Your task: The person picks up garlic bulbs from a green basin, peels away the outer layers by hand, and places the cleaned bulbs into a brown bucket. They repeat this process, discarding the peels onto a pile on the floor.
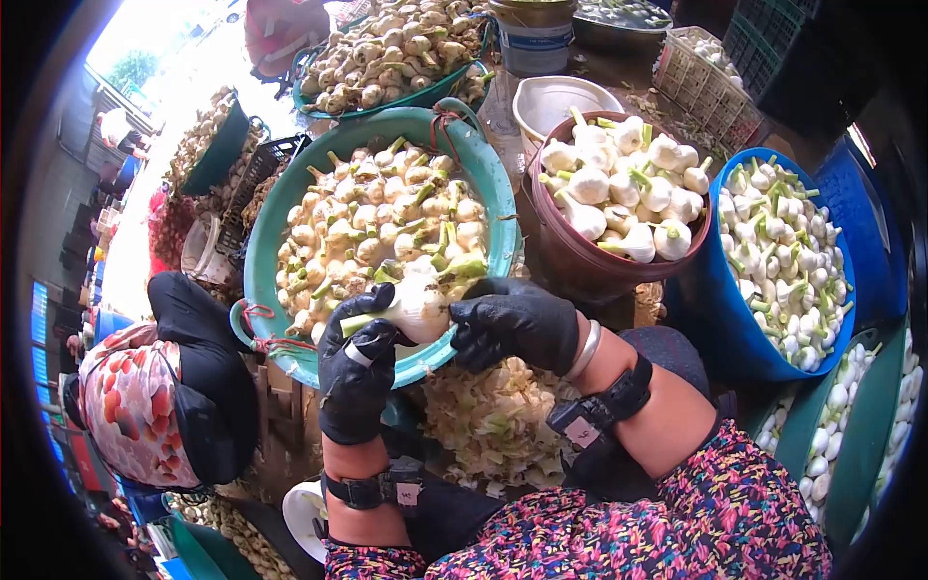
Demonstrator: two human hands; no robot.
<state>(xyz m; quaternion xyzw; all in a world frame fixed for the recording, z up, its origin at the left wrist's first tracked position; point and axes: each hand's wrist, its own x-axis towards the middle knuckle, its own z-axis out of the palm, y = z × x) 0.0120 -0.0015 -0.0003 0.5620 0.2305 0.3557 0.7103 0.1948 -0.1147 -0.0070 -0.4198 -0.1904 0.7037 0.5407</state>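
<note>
A large white garlic bulb [420, 308] with a green stem is held above the near rim of a teal tub [254, 280]. My left hand [358, 358], in a black glove, is closed around its stem end. On the bulb's other side, the fingers of my gloved right hand [512, 327] are bent and pressed against it; the fingertips are partly hidden. Many unpeeled garlic bulbs [372, 227] fill the tub. Below my hands lies a heap of garlic peelings [498, 425].
Peeled bulbs fill a maroon bucket [580, 261] and a blue barrel [701, 309] to the right. Behind the tub stands a heaped basin of garlic [396, 48]. A person in a floral top [135, 411] sits at left. A white basin [541, 92] stands behind the bucket.
</note>
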